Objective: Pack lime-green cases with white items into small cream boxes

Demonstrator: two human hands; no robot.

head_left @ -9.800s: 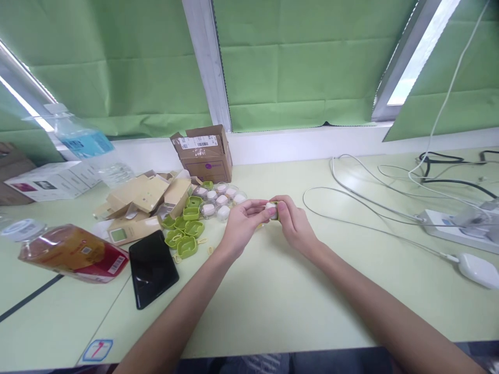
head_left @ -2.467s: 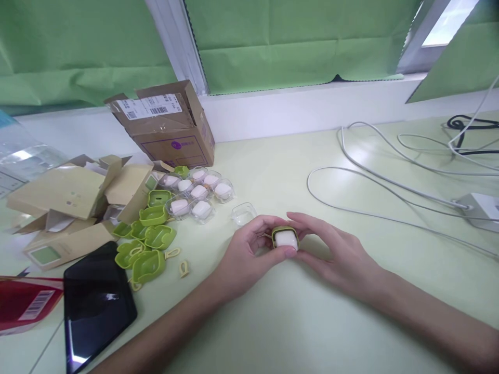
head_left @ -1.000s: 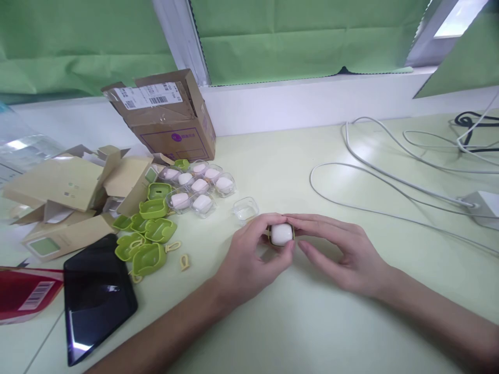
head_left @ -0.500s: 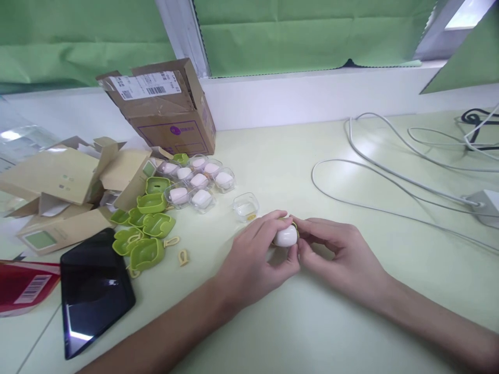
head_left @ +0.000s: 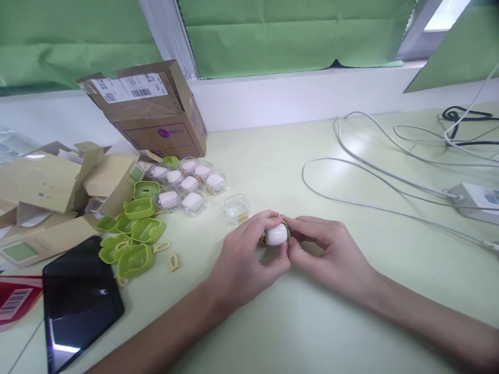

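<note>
Both hands meet over the pale green table [head_left: 273, 322]. My left hand [head_left: 244, 259] and my right hand [head_left: 331, 257] pinch a small white earbud case [head_left: 276, 234] that sits in a green silicone cover, only an edge of which shows. An empty clear plastic shell [head_left: 236, 208] lies just left of my left fingers. Further left are several white cases in clear shells [head_left: 187, 183] and several loose green covers [head_left: 134, 228].
A brown shipping carton [head_left: 150, 111] stands at the back left, with opened tan boxes [head_left: 50, 187] beside it. A black phone [head_left: 76, 301] lies near the front left. White cables [head_left: 374, 176] and a power adapter [head_left: 477, 195] lie at the right.
The hands have turned the case, so its green cover now shows less. They drew closer together round it. The view has shifted slightly to the right.
</note>
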